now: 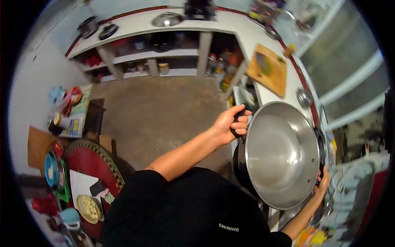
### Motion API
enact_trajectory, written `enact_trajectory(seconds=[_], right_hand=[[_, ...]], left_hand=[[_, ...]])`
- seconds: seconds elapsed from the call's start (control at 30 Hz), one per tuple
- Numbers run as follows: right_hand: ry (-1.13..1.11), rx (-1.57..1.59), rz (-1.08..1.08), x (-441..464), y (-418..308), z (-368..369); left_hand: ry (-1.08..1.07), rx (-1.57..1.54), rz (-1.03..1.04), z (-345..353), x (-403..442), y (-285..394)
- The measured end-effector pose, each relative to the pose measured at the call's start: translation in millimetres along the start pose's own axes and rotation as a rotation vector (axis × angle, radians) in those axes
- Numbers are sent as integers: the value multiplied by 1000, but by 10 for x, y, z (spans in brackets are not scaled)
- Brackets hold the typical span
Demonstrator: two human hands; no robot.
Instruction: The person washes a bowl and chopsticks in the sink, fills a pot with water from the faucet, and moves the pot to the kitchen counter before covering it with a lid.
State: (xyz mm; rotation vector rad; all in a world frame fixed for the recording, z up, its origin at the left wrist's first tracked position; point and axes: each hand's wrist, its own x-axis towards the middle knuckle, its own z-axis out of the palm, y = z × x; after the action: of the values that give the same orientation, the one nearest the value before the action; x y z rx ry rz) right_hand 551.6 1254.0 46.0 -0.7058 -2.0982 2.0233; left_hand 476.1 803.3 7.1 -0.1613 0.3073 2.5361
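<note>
A large, shiny stainless steel pot [279,152] is tilted so that its inside faces me; a little wetness or glare shows on its bottom. My left hand [230,125] is wrapped round the black handle [240,120] on the pot's left side. At the opposite side, my right hand [323,183] grips the pot near its other black handle [321,150], with its fingers partly hidden behind the rim. A dark rounded thing [240,164] shows behind the pot's left edge; its kind cannot be made out.
Beyond the pot, a wooden cutting board [273,76] with a knife lies on the white counter [230,25]. A metal lid [166,19] rests on the far counter. To my left stands a red round table [88,158] with a bowl [88,208] of pale pieces.
</note>
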Motion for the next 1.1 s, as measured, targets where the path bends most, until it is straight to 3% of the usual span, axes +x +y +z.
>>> enact_trajectory(seconds=[0.1,0.33,0.57,0.67,0.87,1.1], right_hand=[[-200,0,5,432,-2,952],[-582,-20,8,1145,-320,3940],[-750,-122,-75,1888,-310,6842],[-943,-46,52,2029,-459,8039],[-1045,-51,84,2094,-827,10159],[-925,-91,31,2269,-644,12004]], left_hand=[[19,2,139,-150,-380,890],[115,-46,480,-747,-1181,2690],[235,-15,759,-1324,-1587,4431],[314,12,845,-1486,-1665,5272],[458,-112,975,-1821,-1846,6905],[389,-79,983,-2505,-1915,9071]])
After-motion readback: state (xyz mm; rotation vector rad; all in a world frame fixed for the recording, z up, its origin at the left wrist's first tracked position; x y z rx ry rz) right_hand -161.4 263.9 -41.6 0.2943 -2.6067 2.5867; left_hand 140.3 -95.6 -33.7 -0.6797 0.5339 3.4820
